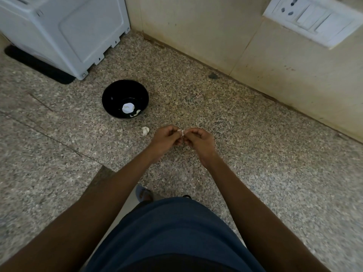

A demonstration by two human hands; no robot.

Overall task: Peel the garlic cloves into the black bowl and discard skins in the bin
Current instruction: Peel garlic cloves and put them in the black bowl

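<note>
Sitting far left on the speckled counter (pixel 255 154), the black bowl (pixel 110 99) holds peeled garlic (pixel 128 108); a loose clove (pixel 145 131) lies just nearer. Rightward, left hand (pixel 166 139) and right hand (pixel 199 143) pinch a small garlic clove (pixel 182 132) together, its axis too hidden to tell.

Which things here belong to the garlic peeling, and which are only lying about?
Job: left hand and right hand pinching a garlic clove; black bowl with garlic; garlic piece on the counter.
Lying about: white appliance, black mat, switchboard.
</note>
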